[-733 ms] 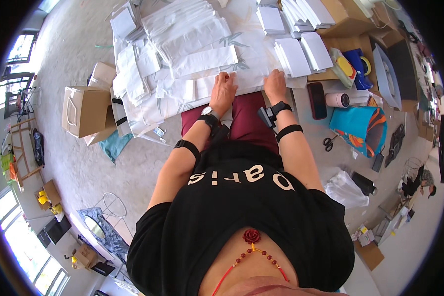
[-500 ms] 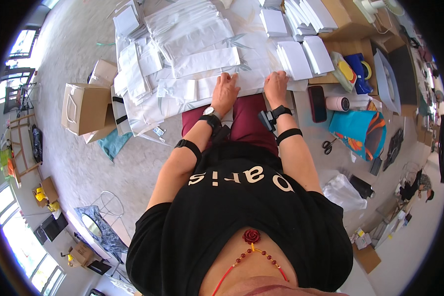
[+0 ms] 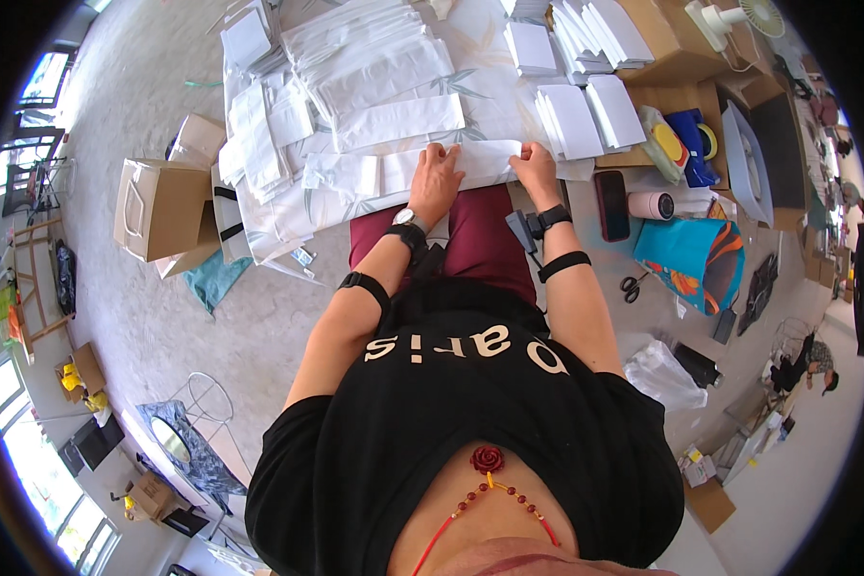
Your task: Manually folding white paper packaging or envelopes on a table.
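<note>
Along the near edge of the table lies a long, thin white sleeve, paper or plastic. My left hand rests on its middle with fingers spread, pressing it down. At the right end, my right hand pinches the sleeve's edge between thumb and fingers. Left of my left hand is a translucent white strip with a folded white piece on it. Another flat white sleeve lies just beyond my hands, in front of a layered pile of similar sleeves.
Stacks of white cards or folded paper stand at the table's right. Beside them are a dark phone, a pink cup, scissors and a blue bag. Cardboard boxes stand left of the table.
My right hand has shifted slightly left and now pinches the sleeve's right end, which is lifted a little. My left hand stays nearly in place.
</note>
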Available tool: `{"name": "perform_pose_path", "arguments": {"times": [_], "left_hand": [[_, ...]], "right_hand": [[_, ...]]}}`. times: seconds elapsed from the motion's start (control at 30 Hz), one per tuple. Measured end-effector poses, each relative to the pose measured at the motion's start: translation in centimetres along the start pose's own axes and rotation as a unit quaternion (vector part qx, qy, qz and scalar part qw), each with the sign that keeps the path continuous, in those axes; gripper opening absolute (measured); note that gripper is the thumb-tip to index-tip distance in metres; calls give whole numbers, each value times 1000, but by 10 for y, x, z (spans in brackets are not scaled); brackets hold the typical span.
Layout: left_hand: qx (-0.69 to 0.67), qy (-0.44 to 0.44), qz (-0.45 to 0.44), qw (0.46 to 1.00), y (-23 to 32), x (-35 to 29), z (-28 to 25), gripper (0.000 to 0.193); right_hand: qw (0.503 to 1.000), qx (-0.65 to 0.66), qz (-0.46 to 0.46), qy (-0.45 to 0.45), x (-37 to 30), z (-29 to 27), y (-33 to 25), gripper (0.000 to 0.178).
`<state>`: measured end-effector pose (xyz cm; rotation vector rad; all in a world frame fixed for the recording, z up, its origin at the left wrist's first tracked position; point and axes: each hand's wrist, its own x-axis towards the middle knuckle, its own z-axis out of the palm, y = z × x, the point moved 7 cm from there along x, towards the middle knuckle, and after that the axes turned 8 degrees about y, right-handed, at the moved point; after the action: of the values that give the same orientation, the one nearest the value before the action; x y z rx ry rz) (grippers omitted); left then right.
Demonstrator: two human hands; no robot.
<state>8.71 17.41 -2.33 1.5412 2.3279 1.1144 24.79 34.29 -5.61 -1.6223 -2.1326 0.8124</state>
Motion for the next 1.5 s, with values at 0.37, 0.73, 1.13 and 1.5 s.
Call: {"name": "perform_pose_path", "arguments": {"times": [0.37, 0.73, 1.13, 1.5], "left_hand": [[13, -10, 14, 1000, -2, 1, 2, 55], [-45, 45, 21, 998, -10, 6, -9, 42], [-307, 59, -381, 870, -79, -24, -22, 32], [-112, 111, -266, 951, -85, -20, -39, 30]], "right_hand": [[986, 125, -89, 60, -28, -33, -65, 26], [963, 190, -176, 78, -72, -11, -121, 15], [944, 189, -268, -27, -107, 31, -136, 18], [976, 146, -153, 47, -47, 15, -68, 13]]}}
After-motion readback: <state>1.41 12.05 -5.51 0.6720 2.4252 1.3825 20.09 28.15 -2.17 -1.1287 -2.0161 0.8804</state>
